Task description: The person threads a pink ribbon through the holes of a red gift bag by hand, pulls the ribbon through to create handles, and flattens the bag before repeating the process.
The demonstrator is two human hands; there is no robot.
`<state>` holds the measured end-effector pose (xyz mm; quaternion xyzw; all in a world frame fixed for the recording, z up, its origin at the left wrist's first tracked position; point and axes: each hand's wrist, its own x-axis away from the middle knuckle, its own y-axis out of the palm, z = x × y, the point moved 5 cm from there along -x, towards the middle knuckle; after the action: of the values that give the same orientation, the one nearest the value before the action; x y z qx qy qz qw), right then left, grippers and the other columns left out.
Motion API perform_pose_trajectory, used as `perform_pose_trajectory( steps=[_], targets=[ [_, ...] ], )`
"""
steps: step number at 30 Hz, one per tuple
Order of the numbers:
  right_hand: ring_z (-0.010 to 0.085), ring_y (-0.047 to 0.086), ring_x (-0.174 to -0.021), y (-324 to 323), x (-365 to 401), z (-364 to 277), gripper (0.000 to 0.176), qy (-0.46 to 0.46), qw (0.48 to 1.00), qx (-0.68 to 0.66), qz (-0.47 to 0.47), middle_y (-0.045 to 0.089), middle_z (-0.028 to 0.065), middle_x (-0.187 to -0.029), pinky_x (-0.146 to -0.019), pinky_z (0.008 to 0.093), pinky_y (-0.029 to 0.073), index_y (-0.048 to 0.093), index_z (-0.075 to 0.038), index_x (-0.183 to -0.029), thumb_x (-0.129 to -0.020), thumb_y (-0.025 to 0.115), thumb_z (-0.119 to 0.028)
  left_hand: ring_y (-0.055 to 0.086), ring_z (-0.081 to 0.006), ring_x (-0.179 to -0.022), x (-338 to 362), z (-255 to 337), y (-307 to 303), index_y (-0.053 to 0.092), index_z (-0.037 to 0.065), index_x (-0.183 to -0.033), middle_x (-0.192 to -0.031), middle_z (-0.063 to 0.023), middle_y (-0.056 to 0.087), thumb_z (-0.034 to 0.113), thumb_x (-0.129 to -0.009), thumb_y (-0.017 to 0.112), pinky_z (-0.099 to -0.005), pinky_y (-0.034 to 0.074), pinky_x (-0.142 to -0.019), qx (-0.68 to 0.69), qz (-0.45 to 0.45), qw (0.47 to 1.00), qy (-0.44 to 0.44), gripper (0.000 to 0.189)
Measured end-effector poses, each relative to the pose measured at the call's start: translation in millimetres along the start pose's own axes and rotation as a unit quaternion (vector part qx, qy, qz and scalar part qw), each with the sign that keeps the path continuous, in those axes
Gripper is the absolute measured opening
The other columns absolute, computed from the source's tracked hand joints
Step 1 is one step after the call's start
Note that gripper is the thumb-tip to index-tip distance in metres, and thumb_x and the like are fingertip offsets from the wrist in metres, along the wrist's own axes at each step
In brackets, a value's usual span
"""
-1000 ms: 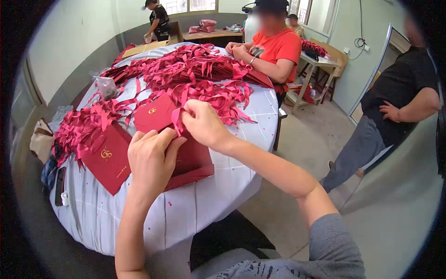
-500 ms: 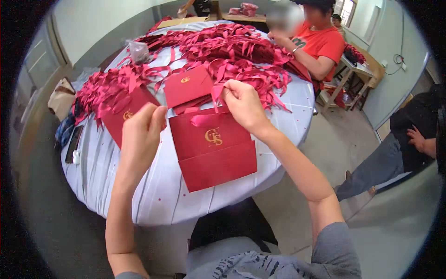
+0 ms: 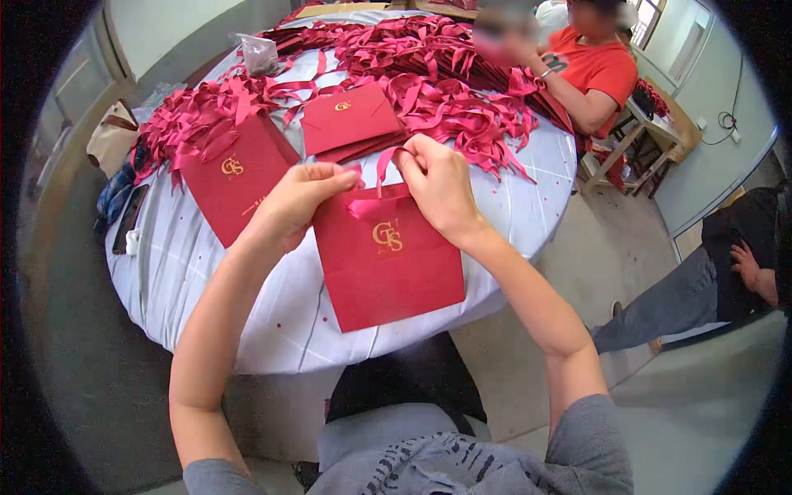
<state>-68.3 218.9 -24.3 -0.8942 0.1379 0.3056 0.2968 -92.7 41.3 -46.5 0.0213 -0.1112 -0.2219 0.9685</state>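
A red paper gift bag [image 3: 390, 280] with a gold monogram lies in front of me at the table's near edge, its front flat. My right hand [image 3: 443, 188] is closed on the pink ribbon handle [image 3: 383, 172] above the bag's top edge. At the bag's top left corner, my left hand [image 3: 301, 198] pinches a bit of pink ribbon [image 3: 356, 174]. A pink ribbon bow or loop [image 3: 363, 209] lies across the upper front, left of the monogram. Its knot is too small to make out.
Left of my bag lies another red bag [image 3: 235, 177]. Behind it sits a small stack of folded bags [image 3: 351, 121]. Heaps of ribboned bags [image 3: 412, 49] cover the far table. A person in a red shirt [image 3: 590, 70] works at the far right; another person's hand [image 3: 747, 264] shows at right.
My left hand has moved right to the bag's top corner and now pinches ribbon there. The bag's lower part, folded up before, now lies flat. My right hand still grips the handle.
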Motion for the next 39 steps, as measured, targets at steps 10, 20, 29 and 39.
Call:
perform_pose_trajectory(
  steps=[10, 20, 29, 39],
  targets=[
    [0.0432, 0.060, -0.072, 27.1, 11.3, 73.4, 0.031, 0.193, 0.979, -0.023, -0.057, 0.058, 0.0294, -0.075, -0.066, 0.0482, 0.044, 0.058, 0.008, -0.071, -0.083, 0.054, -0.021, 0.058, -0.0433, -0.076, -2.6, -14.2, 11.5, 0.050, -0.004, -0.088, -0.074, -0.0262, 0.058, 0.011, -0.089, 0.053, -0.0462, 0.043, -0.063, -0.382, 0.246, 0.845, 0.282, 0.015],
    [0.0063, 0.051, -0.057, 36.7, 15.6, 98.4, 0.024, 0.271, 0.934, -0.115, -0.202, 0.057, -0.0011, -0.066, -0.050, 0.0252, 0.040, 0.062, -0.002, -0.074, -0.090, 0.056, -0.018, 0.054, -0.0399, -0.094, 34.4, 16.8, 42.1, 0.050, 0.001, -0.113, -0.105, -0.0216, 0.054, 0.003, -0.080, 0.062, -0.0445, 0.045, -0.080, -0.530, 0.268, 0.654, 0.469, 0.035],
    [0.0071, 0.047, -0.056, 12.0, 8.4, 36.0, 0.024, 0.091, 0.966, 0.018, -0.240, 0.055, 0.0030, -0.062, -0.053, 0.0260, 0.040, 0.063, 0.001, -0.078, -0.084, 0.065, -0.022, 0.034, -0.0349, -0.130, 39.9, -35.6, 91.2, 0.042, 0.000, -0.131, -0.135, -0.0211, 0.040, 0.037, -0.090, 0.050, -0.0466, 0.023, -0.110, -0.537, -0.119, 0.705, 0.448, 0.056],
    [0.0282, 0.060, -0.065, 22.4, -3.7, 44.4, 0.029, 0.040, 0.976, 0.058, -0.205, 0.060, 0.0184, -0.073, -0.061, 0.0367, 0.046, 0.063, 0.002, -0.076, -0.076, 0.069, -0.026, 0.028, -0.0349, -0.134, 38.4, -47.3, 93.5, 0.035, 0.006, -0.138, -0.141, -0.0215, 0.035, 0.041, -0.095, 0.038, -0.0489, 0.012, -0.114, -0.564, -0.168, 0.682, 0.434, 0.055]
  ],
)
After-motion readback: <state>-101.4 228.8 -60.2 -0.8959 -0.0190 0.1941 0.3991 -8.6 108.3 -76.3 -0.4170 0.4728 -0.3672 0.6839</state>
